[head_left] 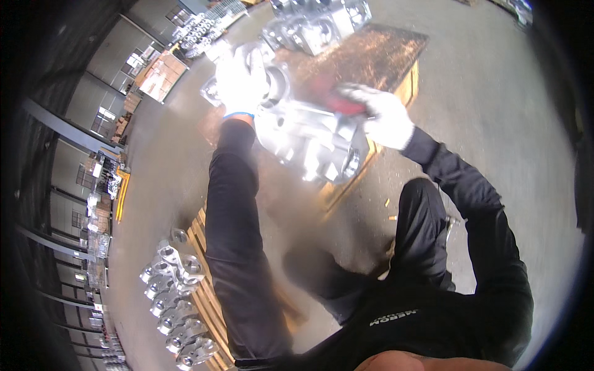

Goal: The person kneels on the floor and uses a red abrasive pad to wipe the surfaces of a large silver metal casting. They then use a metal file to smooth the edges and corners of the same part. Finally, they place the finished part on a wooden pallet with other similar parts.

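Observation:
A shiny cast metal part with a round ring at its far end lies at the near edge of a worn wooden table. My left hand, in a white glove with a blue cuff, grips the part by the ring; glare washes out much of its fingers. In its white glove, my right hand is closed around a red handheld object over the part's right side. Motion blurs this red thing, so its kind does not show.
More metal castings stand on the far end of the table. At lower left, several castings line a wooden pallet. Stacked cartons and further castings sit farther off on the concrete floor.

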A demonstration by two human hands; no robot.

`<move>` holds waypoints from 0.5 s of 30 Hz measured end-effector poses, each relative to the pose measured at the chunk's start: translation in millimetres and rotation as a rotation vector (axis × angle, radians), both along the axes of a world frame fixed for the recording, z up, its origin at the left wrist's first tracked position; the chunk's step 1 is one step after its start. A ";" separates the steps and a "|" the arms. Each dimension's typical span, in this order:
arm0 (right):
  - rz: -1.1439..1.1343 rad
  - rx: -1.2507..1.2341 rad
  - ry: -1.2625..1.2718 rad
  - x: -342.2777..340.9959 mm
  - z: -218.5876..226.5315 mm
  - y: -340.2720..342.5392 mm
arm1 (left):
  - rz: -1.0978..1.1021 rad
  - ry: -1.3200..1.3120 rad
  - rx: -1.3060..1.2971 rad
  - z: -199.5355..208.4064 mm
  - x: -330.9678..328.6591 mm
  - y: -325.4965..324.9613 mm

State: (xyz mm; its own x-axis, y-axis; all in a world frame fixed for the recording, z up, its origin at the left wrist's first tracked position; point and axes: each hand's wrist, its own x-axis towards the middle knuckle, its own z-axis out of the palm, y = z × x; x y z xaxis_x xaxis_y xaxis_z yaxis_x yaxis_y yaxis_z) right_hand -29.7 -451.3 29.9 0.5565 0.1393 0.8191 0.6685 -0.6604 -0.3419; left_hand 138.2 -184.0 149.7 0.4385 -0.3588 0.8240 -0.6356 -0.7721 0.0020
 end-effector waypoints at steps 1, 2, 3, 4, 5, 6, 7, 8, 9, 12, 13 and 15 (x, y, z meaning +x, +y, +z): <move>0.000 -0.192 0.040 20.4 14.7 15.5 | -0.008 0.001 -0.050 3.4 16.2 3.3; -0.009 -0.350 -0.001 41.1 26.6 31.5 | 0.039 0.111 0.023 0.9 29.9 4.6; -0.036 -0.476 -0.109 64.5 38.5 47.7 | 0.051 0.149 0.093 -5.8 40.7 4.4; -0.068 -0.629 -0.250 84.9 48.9 61.0 | 0.076 0.266 0.102 -11.8 49.2 6.3; -0.128 -0.623 -0.164 102.8 57.9 71.8 | 0.015 0.255 0.030 -17.0 55.7 7.9; -0.191 -0.616 -0.157 112.3 59.9 78.1 | -0.031 0.321 -0.105 -25.8 56.9 9.6; -0.223 -0.663 -0.068 119.9 59.7 85.4 | -0.080 0.411 -0.217 -32.1 55.9 11.5; -0.175 -0.653 0.067 127.0 60.1 89.6 | -0.115 0.440 -0.263 -34.8 53.7 13.6; -0.120 -0.584 0.151 130.0 55.8 94.8 | -0.157 0.492 -0.296 -36.8 50.0 14.3; 0.190 -0.233 0.365 136.9 44.2 108.2 | -0.052 0.324 -0.218 -34.2 34.4 10.9; 0.330 -0.092 0.437 137.9 40.7 111.0 | -0.043 0.344 -0.273 -31.0 30.6 7.7; 0.643 0.735 0.976 140.6 37.9 116.8 | -0.090 0.518 -0.420 -27.3 24.3 3.1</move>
